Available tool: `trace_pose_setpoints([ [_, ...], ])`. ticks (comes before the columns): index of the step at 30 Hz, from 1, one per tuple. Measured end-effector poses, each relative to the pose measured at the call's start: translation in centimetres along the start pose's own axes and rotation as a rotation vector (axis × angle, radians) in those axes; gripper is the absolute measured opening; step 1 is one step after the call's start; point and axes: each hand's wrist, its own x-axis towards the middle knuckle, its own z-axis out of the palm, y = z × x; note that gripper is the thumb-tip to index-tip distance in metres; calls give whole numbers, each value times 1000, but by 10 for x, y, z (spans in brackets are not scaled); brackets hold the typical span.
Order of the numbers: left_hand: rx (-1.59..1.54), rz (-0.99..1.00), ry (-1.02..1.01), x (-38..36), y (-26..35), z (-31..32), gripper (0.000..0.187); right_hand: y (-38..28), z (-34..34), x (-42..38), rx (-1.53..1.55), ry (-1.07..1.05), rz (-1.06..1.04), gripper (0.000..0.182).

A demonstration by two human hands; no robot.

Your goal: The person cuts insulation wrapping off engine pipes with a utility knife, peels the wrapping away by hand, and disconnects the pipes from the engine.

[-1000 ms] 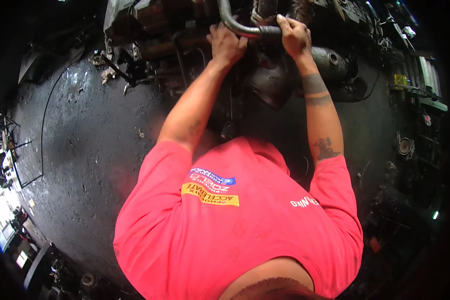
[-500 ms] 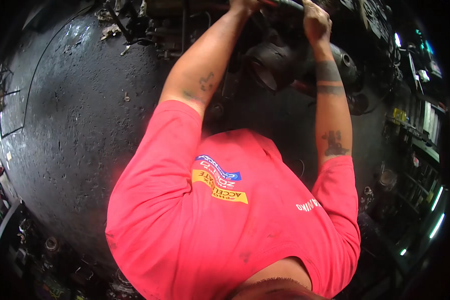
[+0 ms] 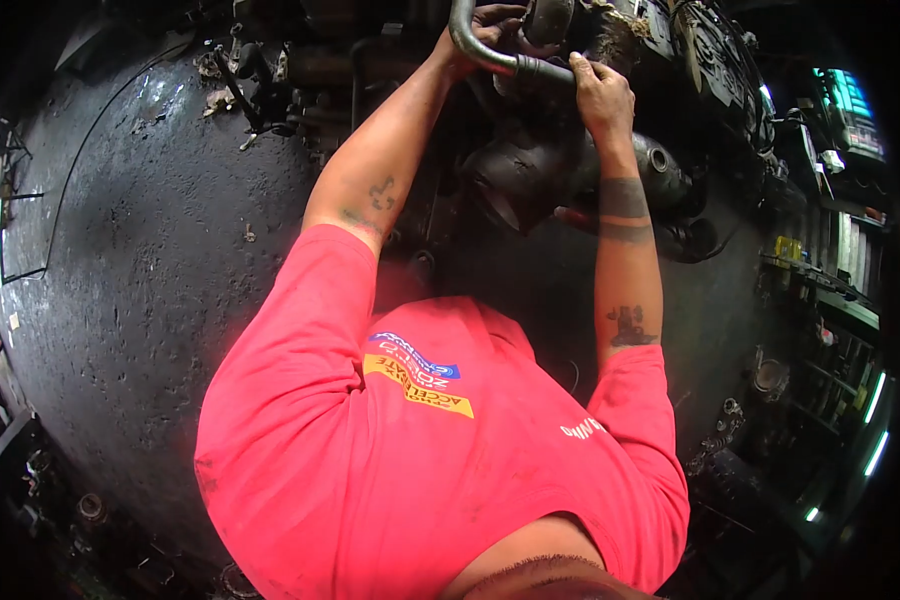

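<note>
A bent metal pipe [image 3: 490, 55] with a dark sleeve on its lower end runs across the top of the view. My right hand [image 3: 604, 98] is closed around the sleeved end, thumb on top. Behind the bend is my left hand [image 3: 478, 38], its fingers apart and stretched towards a round metal part [image 3: 548, 22]; the pipe partly hides it. Below the pipe sits a dark, greasy housing [image 3: 515, 180] with a round opening. A cylindrical part [image 3: 660, 160] lies just right of my right wrist.
Dark, pitted floor [image 3: 150, 260] spreads on the left, with a thin cable [image 3: 70, 150] curving over it. Greasy machine parts [image 3: 245, 90] stand at the upper left. Metal shelving [image 3: 845, 300] and scattered parts line the right side.
The view has shifted, so more of the pipe and machinery shows at the top. The bend of the pipe has come into view. My left hand's fingers now show apart behind it; my right hand keeps its grip.
</note>
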Motion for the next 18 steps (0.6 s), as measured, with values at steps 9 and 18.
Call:
trace_pose_setpoints([
  [9, 160, -9, 7, 11, 12, 5, 55, 38, 22, 29, 181, -181, 5, 36],
  [18, 531, -13, 219, 8, 28, 24, 42, 4, 1, 8, 69, -229, 142, 68],
])
